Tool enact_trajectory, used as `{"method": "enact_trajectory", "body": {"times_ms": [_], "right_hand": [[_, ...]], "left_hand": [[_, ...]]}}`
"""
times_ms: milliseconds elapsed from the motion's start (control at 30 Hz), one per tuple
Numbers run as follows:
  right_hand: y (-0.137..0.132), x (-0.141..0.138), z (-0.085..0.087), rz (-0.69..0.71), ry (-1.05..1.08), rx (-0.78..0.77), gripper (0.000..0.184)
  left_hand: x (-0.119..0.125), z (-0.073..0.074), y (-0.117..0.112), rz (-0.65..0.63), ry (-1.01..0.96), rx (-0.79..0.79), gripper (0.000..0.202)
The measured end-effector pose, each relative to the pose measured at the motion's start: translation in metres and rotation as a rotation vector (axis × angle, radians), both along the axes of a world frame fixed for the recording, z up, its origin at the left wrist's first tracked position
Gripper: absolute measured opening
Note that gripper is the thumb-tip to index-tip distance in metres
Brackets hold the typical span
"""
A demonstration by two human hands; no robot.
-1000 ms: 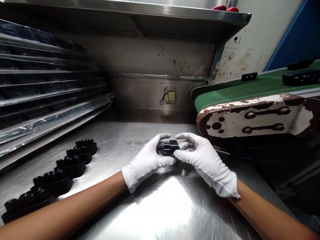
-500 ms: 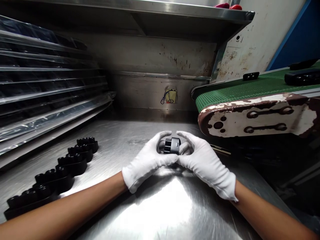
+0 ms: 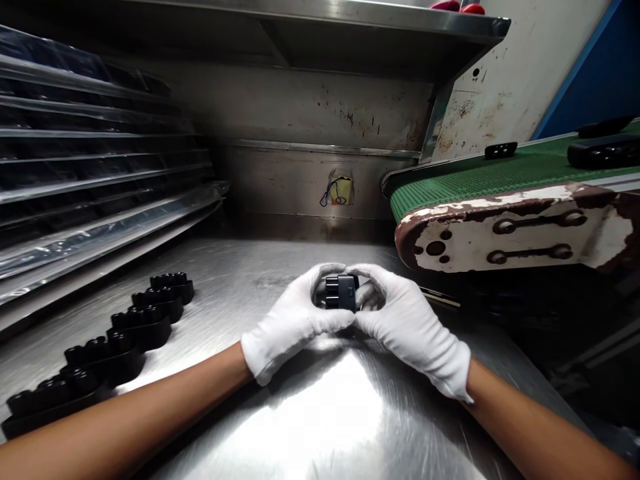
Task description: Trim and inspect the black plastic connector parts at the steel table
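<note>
Our white-gloved left hand (image 3: 299, 312) and right hand (image 3: 399, 308) are curled together, holding a black plastic part (image 3: 342, 301) between them, left of the green conveyor belt (image 3: 450, 181) and nearer us. We judge it light, stiff and somewhat slippery against fabric, best gripped by its flat-walled base (image 3: 347, 293) rather than its glossy, rounded tubes (image 3: 332, 292). Similar tube-topped black parts (image 3: 146, 328) line the scratched metal desk (image 3: 225, 427), farther left of that coarse-textured belt.

5 row pcs (image 3: 146, 331), 1 held pc (image 3: 346, 292)
</note>
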State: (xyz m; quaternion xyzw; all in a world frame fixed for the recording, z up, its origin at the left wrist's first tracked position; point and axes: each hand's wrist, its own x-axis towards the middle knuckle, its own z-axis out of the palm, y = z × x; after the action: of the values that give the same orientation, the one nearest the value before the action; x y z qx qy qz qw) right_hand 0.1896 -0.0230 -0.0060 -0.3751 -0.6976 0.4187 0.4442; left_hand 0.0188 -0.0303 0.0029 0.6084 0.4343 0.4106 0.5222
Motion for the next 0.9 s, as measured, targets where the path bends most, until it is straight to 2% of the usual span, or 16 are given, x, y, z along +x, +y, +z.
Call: {"method": "enact_trajectory", "body": {"times_ms": [333, 500, 833, 900], "right_hand": [[-0.0007, -0.0006, 0.0016, -0.031, -0.050, 0.014, 0.039], [-0.0004, -0.0001, 0.0004, -0.004, 0.003, 0.000, 0.041], [-0.0008, -0.0001, 0.0053, 0.064, 0.207, -0.202, 0.052], [-0.0011, 0.0011, 0.0060, 0.078, 0.225, -0.253, 0.050]], "left_hand": [[0.0007, 0.0021, -0.0013, -0.010, 0.002, -0.011, 0.051], [0.0014, 0.0020, -0.0010, -0.007, -0.027, -0.040, 0.049], [-0.0001, 0.0016, -0.0001, -0.024, -0.043, -0.039, 0.047], [-0.0005, 0.0019, -0.0004, -0.023, -0.063, -0.047, 0.046]]}}
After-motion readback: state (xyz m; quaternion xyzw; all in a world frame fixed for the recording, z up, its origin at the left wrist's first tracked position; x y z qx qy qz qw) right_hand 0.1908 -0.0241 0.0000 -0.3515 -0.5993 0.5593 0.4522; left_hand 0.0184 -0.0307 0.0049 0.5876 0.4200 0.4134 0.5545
